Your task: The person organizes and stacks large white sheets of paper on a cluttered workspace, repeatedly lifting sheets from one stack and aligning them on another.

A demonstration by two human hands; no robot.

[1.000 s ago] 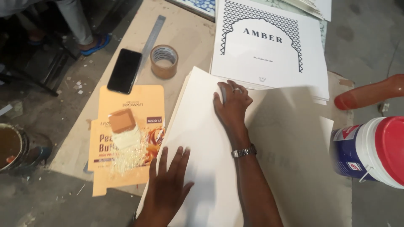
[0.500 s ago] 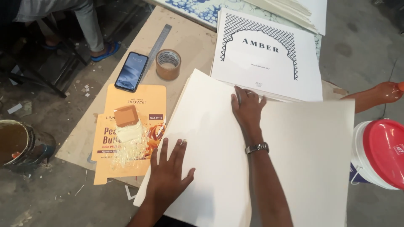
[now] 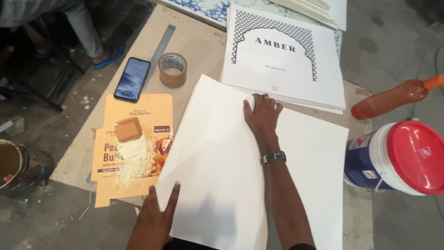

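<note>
Head view: a large white sheet [image 3: 231, 162] lies across the near half of the plywood board [image 3: 203, 46], its near edge hanging over the board's near edge and its far corner close to the stack of printed sheets [image 3: 282, 60] at the far right. The right hand [image 3: 262, 113] presses flat on the sheet near its far edge, fingers spread and palm down, gripping nothing. The left hand [image 3: 155, 217] lies open at the sheet's near left edge, fingertips on the paper, also holding nothing.

Smoothing or squaring a sheet this big probably goes best with both palms kept flat and the pressure even, so that the paper slides without creasing; the far hand can anchor while the near one nudges the edge.

Just left of the sheet lies an orange flattened carton [image 3: 134, 148], which the sheet's left edge slightly overlaps. Beyond it are a smartphone [image 3: 132, 79], a roll of brown tape [image 3: 172, 69] and a steel ruler [image 3: 159, 48]. Off the board's right edge stand a white tub with a red lid [image 3: 397, 157] and an orange squeeze bottle [image 3: 393, 97], near enough to watch when sliding the sheet rightward.
</note>
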